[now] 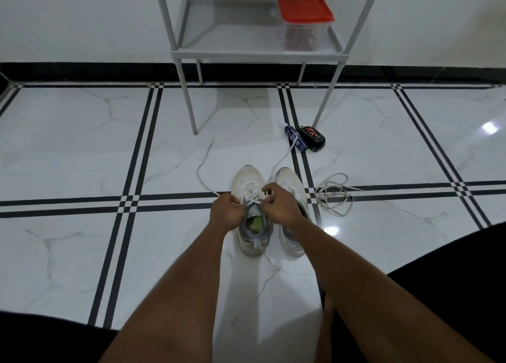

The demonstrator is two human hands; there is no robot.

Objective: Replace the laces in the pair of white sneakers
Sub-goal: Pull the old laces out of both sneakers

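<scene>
Fingers (267, 191) on lace (204, 165), marble-tiled floor (82, 143).

the scene is dimly and evenly lit, with a cool grey cast. the glossy white marble-patterned tile floor (82, 132) throws back two hard glare spots: one small bright patch far to the right of the grey metal shelf rack (254, 51), one lower down, nearer the camera. the rack casts a soft, faint shadow on the floor beneath it. soft shadows of the forearms fall on the floor nearer the camera than the rack. wide-angle distortion bends the floor's black lines and the dark skirting outward toward the edges. the bottom corners fall into near-black. detail is soft overall, with slight blur.
</scene>
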